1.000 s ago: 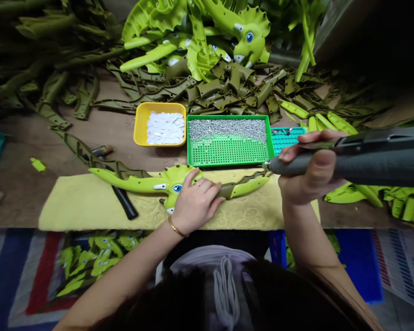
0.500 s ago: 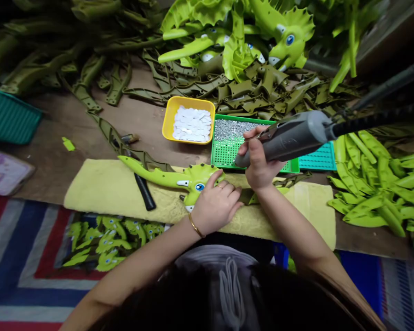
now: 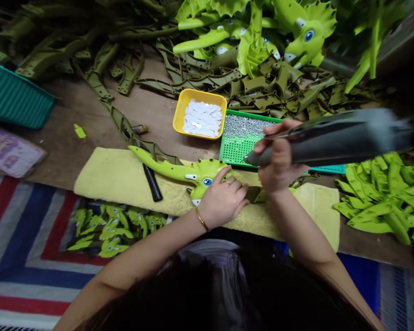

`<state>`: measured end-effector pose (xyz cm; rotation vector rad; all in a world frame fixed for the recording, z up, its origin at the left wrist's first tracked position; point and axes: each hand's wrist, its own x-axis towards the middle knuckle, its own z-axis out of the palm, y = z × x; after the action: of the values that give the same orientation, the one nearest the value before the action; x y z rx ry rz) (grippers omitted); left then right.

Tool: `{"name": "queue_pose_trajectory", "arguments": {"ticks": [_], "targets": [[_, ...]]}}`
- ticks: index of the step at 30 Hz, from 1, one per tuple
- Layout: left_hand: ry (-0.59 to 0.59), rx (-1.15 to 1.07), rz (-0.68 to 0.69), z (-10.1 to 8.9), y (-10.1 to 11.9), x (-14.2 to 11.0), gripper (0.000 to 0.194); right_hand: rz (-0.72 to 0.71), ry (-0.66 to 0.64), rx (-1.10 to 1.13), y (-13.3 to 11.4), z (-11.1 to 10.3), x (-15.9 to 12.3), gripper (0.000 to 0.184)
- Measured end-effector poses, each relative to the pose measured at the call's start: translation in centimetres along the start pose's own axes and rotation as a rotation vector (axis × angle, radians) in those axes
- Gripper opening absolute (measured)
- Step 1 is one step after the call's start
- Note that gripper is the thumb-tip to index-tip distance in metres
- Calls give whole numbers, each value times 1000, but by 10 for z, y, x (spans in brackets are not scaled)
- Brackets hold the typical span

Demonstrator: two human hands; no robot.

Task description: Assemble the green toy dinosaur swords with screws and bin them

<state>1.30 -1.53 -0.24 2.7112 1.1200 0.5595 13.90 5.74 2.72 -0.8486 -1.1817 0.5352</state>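
- Subject item: a lime-green plastic triceratops toy [image 3: 207,177] lies on a yellow towel [image 3: 106,177], along the near edge of the wooden worktop [image 3: 55,101]. Its head sits at mid-towel, with the tail pointing to the left.
- Left hand [image 3: 222,202]: lies over the toy just behind the head, fingers curved and pressing down, not clenched. A gold bangle [image 3: 202,219] sits on the wrist.
- Right hand [image 3: 279,161]: clenched around the grey body of an electric screwdriver [image 3: 331,142], held roughly level, with the tip toward the left. The tool is blurred. Its tip [image 3: 246,158] is near the toy's head but not seen touching it.
- Arms: both forearms come in from the near edge and angle inward, bringing the hands close together above the towel.
- Towel: a black-handled tool [image 3: 152,183] lies on it, just beside the toy's tail.
- Beyond the towel: a green perforated tray [image 3: 234,154] holds silver screws [image 3: 246,125], directly past the right hand. A yellow tray [image 3: 178,120] of white discs [image 3: 202,118] stands just to its left.
- Far side of the worktop: olive plastic parts [image 3: 262,87] lie heaped, with finished triceratops toys [image 3: 308,37] behind them.
- Right side of the worktop: loose lime-green plastic parts [image 3: 379,195] lie in a pile.
- Below the near edge: more lime-green toy parts [image 3: 113,230] lie on a striped mat [image 3: 31,257].
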Motion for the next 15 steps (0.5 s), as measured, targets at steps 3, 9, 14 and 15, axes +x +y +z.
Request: {"name": "queue_pose_trajectory", "arguments": {"ticks": [3,9,14,15], "targets": [[19,-3,15,1,-1,0,28,-49,32,-40,-29,-22,5,27],[26,-3,33,4,-1,1,26,-8,61,4,-48,-64,-23,23],[25,3,24,3,-1,2,24,-68,37,53,-49,-66,-36,26],[22,5,25,3,-1,3,24,-76,34,51,-50,-67,-37,27]]}}
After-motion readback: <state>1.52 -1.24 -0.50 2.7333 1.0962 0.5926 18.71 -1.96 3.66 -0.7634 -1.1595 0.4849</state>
